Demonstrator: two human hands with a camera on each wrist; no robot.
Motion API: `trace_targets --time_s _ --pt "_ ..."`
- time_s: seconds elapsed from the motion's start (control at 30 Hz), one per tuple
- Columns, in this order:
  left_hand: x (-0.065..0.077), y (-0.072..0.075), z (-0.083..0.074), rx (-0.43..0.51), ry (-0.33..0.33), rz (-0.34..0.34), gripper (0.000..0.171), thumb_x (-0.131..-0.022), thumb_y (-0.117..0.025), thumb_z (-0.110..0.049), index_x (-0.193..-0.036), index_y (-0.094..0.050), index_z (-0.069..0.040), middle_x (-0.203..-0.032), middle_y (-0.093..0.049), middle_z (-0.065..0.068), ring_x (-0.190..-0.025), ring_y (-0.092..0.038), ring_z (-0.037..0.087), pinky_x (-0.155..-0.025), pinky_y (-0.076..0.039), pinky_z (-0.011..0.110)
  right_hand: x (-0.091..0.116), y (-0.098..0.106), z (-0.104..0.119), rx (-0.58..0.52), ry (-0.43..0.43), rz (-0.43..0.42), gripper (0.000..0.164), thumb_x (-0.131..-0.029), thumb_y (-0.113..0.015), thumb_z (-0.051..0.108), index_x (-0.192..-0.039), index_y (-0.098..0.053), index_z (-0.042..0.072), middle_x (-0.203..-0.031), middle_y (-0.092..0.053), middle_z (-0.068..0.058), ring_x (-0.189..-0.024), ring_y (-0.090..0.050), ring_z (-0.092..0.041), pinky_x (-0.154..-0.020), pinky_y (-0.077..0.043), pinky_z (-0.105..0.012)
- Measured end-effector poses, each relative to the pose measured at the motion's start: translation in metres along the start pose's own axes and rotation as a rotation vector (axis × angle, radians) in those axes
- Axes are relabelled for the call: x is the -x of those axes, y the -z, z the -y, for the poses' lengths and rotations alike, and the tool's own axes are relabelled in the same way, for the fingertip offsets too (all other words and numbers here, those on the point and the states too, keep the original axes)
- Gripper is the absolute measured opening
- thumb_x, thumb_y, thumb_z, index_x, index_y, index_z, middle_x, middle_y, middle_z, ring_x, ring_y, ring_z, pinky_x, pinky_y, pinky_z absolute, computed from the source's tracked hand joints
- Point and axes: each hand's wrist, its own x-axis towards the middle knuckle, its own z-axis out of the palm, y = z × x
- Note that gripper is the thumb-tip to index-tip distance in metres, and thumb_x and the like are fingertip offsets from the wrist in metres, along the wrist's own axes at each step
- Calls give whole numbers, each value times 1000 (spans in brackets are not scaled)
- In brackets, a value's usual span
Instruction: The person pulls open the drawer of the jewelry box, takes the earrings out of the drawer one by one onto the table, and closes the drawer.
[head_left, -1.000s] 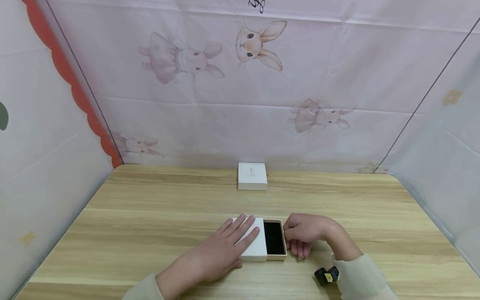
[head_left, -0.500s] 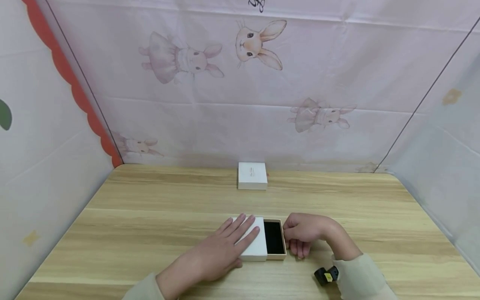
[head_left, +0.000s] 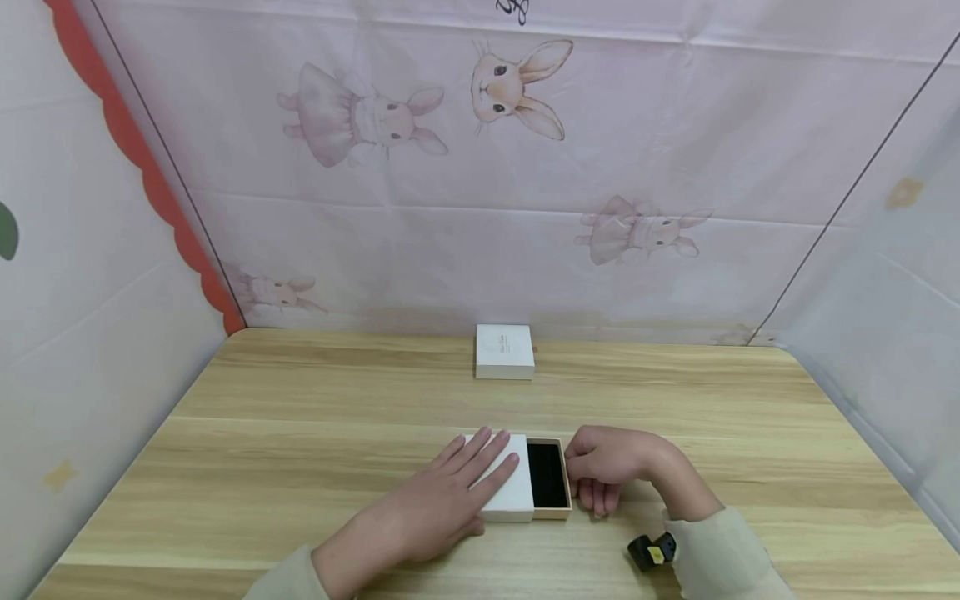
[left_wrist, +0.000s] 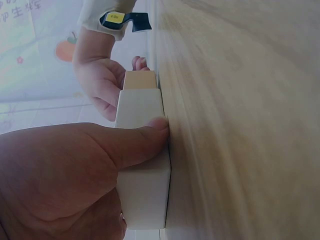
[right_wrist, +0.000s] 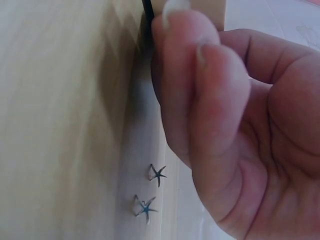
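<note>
White sleeve (head_left: 517,493) and tan-walled tray (head_left: 553,514), lying flat together on the surface (head_left: 315,467), roughly midway between its left and right edges and well apart from the far edge, near which a separate white box (head_left: 505,352) sits. The tray projects from the sleeve towards the right edge, exposing a black lining (head_left: 548,475). Left hand (head_left: 442,504): fingers straight and spread across the sleeve's top, thumb laid along its near side; I read this grip as pressing rather than clamped. Right hand (head_left: 611,458): fingers curled at the tray's outer end; whether this grip pinches the end wall or merely bears on it I cannot tell. In the right wrist view appear a small star-shaped piece (right_wrist: 158,175) and its twin (right_wrist: 146,209), whose place along the surface I cannot fix. Step in hand, in my judgement: sliding the tray within the sleeve. To do it well, I would steady the sleeve with light, even pressure, since a heavy palm could bow the top and bind the tray; work at the middle of the end wall, lest the tray skew; and run the motion parallel to the far edge, level with the surface.
</note>
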Motion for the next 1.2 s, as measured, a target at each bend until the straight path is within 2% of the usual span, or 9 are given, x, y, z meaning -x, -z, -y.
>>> trace_targets --time_s 0.37,0.53,0.77,1.2 --pt "0 0 0 0 -4 -4 81 -100 -57 -40 -162 -11 -13 -168 -4 14 -154 -9 33 -123 -20 48 0 -1 2 -1 1 -6 29 -97 -46 3 -76 -65 -5 -60 -63 -8 -45 -60 -13 -40 -50 -22" --pt "1 -2 1 -6 -12 -28 80 -99 -57 -40 -161 -13 -13 -168 -6 14 -154 -11 33 -123 -21 48 0 -1 2 -3 -3 -6 29 -97 -47 4 -76 -65 -4 -60 -64 -8 -45 -60 -13 -40 -50 -22" --pt "-1 1 0 7 3 1 79 -100 -56 -39 -162 -12 -14 -168 -4 13 -155 -8 31 -124 -19 46 0 -2 2 -4 3 -8 29 -97 -47 4 -75 -66 -3 -59 -64 -8 -45 -61 -12 -41 -51 -22" --pt "-1 0 0 4 2 2 81 -100 -57 -40 -162 -12 -15 -168 -4 12 -154 -8 32 -124 -20 47 -1 -1 1 -6 7 -9 29 -98 -49 6 -76 -65 -3 -59 -63 -8 -45 -61 -13 -40 -51 -22"
